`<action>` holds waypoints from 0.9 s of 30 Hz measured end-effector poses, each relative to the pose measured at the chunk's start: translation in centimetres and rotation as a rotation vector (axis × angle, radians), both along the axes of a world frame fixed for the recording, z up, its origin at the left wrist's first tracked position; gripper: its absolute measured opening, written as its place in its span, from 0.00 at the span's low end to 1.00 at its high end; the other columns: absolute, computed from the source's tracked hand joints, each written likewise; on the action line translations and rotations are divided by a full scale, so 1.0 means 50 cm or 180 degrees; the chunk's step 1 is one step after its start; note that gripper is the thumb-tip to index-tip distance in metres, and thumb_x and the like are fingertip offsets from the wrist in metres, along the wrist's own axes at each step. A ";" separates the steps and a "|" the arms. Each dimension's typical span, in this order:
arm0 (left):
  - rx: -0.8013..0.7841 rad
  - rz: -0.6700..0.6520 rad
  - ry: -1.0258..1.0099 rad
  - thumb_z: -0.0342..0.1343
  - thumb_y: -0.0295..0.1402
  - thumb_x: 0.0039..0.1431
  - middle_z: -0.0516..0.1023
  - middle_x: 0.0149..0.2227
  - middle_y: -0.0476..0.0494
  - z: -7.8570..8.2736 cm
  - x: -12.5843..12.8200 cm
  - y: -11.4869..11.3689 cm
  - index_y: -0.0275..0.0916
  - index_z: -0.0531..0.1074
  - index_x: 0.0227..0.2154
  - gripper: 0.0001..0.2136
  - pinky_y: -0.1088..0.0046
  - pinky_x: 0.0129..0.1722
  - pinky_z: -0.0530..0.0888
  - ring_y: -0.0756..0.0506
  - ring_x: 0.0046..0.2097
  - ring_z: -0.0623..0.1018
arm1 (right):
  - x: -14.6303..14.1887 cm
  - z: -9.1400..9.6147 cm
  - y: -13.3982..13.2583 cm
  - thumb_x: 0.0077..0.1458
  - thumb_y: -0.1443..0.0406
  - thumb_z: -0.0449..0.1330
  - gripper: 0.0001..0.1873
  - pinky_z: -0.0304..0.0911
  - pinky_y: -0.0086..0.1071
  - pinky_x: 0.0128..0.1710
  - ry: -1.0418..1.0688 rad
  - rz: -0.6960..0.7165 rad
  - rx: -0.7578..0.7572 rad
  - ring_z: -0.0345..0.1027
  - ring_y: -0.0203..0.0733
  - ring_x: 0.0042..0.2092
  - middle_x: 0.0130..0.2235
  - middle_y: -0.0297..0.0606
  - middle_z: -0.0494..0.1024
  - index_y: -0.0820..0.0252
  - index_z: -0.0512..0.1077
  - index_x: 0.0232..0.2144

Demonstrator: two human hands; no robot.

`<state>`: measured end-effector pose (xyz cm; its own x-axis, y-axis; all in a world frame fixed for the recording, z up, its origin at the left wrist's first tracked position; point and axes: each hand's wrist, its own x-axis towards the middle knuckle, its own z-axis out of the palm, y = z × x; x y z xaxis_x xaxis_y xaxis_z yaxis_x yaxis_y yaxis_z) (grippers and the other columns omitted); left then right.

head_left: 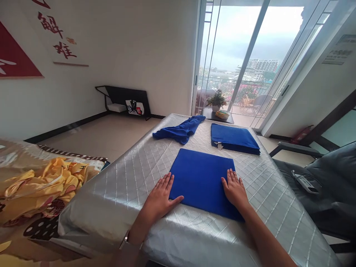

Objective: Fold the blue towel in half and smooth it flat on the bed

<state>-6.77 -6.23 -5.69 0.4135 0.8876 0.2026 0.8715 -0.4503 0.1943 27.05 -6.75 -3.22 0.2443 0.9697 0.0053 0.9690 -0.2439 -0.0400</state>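
Plainly, red wall characters [64, 50] read "解难"; hands [161, 193] touch folded blue cloth [200, 181].

- Left grip [162, 195]: a bare hand laid palm down, fingers straight and close together, thumb stretched out toward the right.
- Right grip [235, 189]: palm down too, fingers extended and slightly parted, thumb angled off to the left.
- Left forearm [139, 227] and right forearm [267, 231] slant inward, well apart.

Red banner [13, 55] partly off-frame; left side
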 end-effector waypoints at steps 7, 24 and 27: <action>-0.0118 -0.0018 0.0169 0.40 0.63 0.64 0.47 0.72 0.35 0.015 -0.005 -0.004 0.35 0.43 0.72 0.44 0.55 0.68 0.55 0.37 0.71 0.53 | 0.004 0.006 -0.007 0.69 0.54 0.33 0.36 0.32 0.44 0.70 0.0206 -0.0001 -0.0070 0.32 0.45 0.73 0.73 0.43 0.42 0.70 0.44 0.71; -0.0092 -0.1785 0.0206 0.30 0.56 0.70 0.49 0.71 0.34 0.116 0.356 0.065 0.30 0.51 0.70 0.38 0.64 0.70 0.48 0.42 0.72 0.49 | 0.002 0.005 -0.011 0.69 0.58 0.36 0.34 0.35 0.44 0.70 -0.0081 0.0120 -0.0002 0.36 0.47 0.73 0.73 0.46 0.44 0.72 0.46 0.71; -0.0066 -0.1616 0.0165 0.28 0.53 0.72 0.47 0.72 0.34 0.079 0.400 0.088 0.29 0.49 0.70 0.36 0.63 0.70 0.47 0.42 0.72 0.47 | 0.003 0.004 -0.013 0.69 0.59 0.36 0.34 0.36 0.44 0.70 -0.0120 0.0118 0.0005 0.36 0.47 0.73 0.73 0.45 0.45 0.72 0.47 0.70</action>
